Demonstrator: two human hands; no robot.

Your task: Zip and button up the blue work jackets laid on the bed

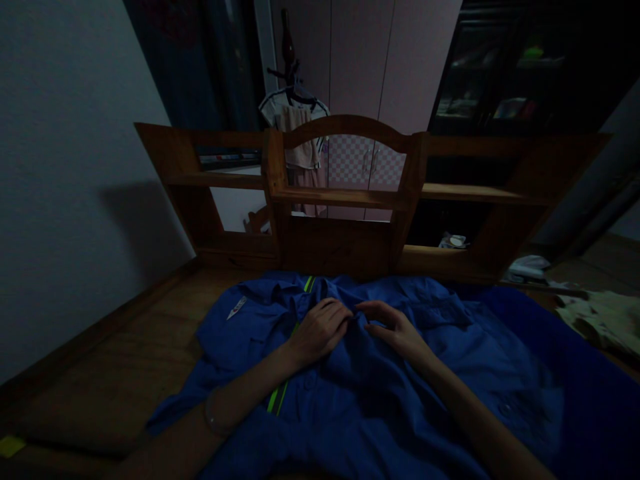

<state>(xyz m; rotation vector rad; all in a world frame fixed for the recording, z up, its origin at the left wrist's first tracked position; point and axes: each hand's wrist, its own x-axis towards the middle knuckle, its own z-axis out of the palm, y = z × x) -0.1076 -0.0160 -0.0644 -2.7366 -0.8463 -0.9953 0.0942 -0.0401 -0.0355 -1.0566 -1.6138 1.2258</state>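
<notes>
A blue work shirt of woven cloth with bright yellow-green stripes lies spread, front up, on a brown wooden floor, its collar end pointing towards a low wooden headboard-like shelf unit with an arched middle panel. Both of the person's hands rest on the shirt's chest, close to each other near the middle seam. The left hand lies palm down with the fingers curled loosely, their tips pressed into a fold of the blue cloth; a thin bracelet circles that wrist. The right hand sits just beside it, fingers bent and drawn narrow, thumb and forefinger pinching at the cloth edge near the placket; in the dim light I cannot tell whether cloth is truly gripped between them. A small white label shows on the shirt's left-lying chest pocket. Behind the shelf unit hang pale garments on a hanger before a pink wardrobe door. A pale crumpled cloth lies on the floor at the right, well apart from the hands.
</notes>
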